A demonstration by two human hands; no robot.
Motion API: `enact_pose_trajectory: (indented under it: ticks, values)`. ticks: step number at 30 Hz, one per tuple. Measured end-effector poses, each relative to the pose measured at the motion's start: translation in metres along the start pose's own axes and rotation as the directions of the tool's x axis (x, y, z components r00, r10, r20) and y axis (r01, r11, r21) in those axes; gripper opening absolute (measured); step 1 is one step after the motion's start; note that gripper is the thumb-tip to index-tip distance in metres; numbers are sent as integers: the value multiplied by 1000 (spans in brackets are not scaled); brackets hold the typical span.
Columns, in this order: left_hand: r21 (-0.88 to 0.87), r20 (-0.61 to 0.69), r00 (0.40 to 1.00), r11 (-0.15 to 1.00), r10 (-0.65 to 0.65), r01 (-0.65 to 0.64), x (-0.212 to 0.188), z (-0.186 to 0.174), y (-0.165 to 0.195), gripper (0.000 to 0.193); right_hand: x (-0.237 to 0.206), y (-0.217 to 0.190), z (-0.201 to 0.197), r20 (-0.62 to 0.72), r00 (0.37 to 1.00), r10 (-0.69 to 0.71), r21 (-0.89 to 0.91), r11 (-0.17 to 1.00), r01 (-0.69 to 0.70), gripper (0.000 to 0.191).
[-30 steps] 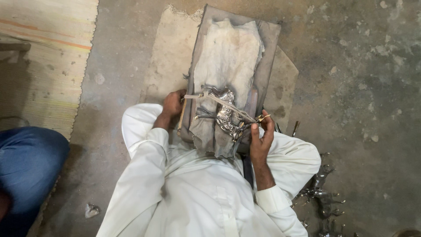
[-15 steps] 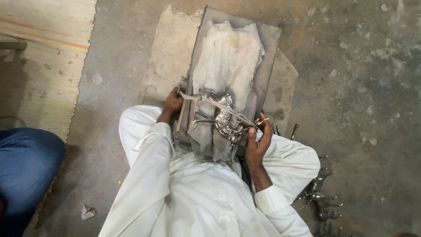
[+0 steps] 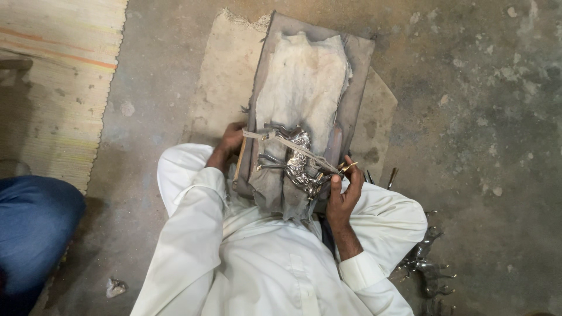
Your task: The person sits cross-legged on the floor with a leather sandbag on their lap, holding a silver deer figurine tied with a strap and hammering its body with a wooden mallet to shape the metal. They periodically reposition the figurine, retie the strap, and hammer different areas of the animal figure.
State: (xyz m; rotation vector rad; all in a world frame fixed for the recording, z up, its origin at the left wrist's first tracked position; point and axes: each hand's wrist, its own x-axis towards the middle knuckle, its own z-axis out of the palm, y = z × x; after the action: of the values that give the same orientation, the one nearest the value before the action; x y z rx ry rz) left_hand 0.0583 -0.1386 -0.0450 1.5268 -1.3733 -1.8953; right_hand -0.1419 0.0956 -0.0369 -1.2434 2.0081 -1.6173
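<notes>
Fingers (image 3: 345, 178) of the right hand (image 3: 342, 196) are pinched around a small brass-coloured tool (image 3: 346, 168), whose tip is held at the lower right end of a shiny silver metal figure (image 3: 295, 159). The figure lies on a pale worn cloth (image 3: 301, 88) draped over a grey padded board (image 3: 351, 70), near the board's lower end, and is bound down by a light strap (image 3: 293, 145) that runs slantwise across it. The left hand (image 3: 230, 143) is curled around the board's left edge, its fingers closed on that edge beside a thin wooden strip (image 3: 239, 161).

Fine surface work on the strapped figure appears to be the step in hand, with the tool set against the metal. Steady bracing of the board from the left and small, controlled pressure at the tool tip would be called for, so that the figure is not shifted under its strap.

The exact shape of the figure cannot be made out; thin prongs are seen to project from its left side. The tool's working end is too small to be judged. The board rests on a flat stone slab (image 3: 225, 88) on the concrete floor (image 3: 486, 117). More silver pieces (image 3: 430, 272) are partly cut off at the lower right, and a blue-clad leg (image 3: 35, 225) of another person is cropped at the left, next to a woven mat (image 3: 52, 76).
</notes>
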Motion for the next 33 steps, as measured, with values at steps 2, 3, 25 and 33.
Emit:
enact_pose_trajectory:
  ticks: [2,3,25,33]
  values:
    - [-223,73,978,959,195,-174,0,0,4,40,0,1,1,6,1000,-7,14,1000,7,59]
    - [-221,48,974,954,220,-205,-1,0,4,37,0,2,2,13,1000,-8,23,1000,8,59]
    - [213,-318,923,965,217,-153,17,-15,24,25,-2,-1,14,10,1000,20,61,998,-21,61]
    - [173,-86,936,931,340,-322,35,-22,18,25,1,-2,19,8,1000,20,62,998,-20,61]
